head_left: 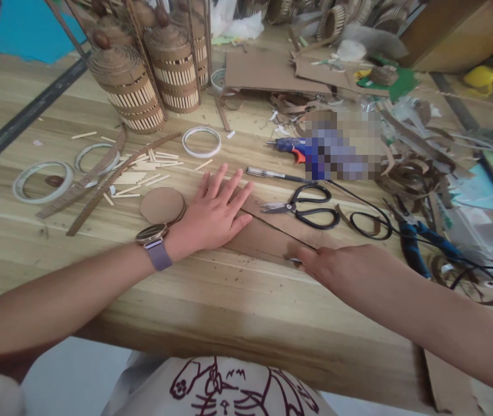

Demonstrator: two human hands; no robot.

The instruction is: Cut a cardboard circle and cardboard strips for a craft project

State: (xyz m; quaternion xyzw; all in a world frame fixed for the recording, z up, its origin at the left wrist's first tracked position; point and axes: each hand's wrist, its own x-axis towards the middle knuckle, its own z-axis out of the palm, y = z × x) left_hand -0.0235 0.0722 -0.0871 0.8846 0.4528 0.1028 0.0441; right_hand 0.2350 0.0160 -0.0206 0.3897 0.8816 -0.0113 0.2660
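While cardboard point(264, 238) on the near side of the scissors point(290, 206) is pressed by the spread, empty left hand point(216, 215) | a mostly hidden metal-tipped tool point(294, 260) is pinched by the curled right hand point(337, 264) | if pressure is eased, cardboard may be skewed

Soft, diffuse light; slight blur, stretched edges

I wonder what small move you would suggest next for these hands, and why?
Probably draw the right hand a little along the cardboard: a small metallic tip shows beside that hand, while the left hand lies flat on the cardboard, seemingly bracing it.
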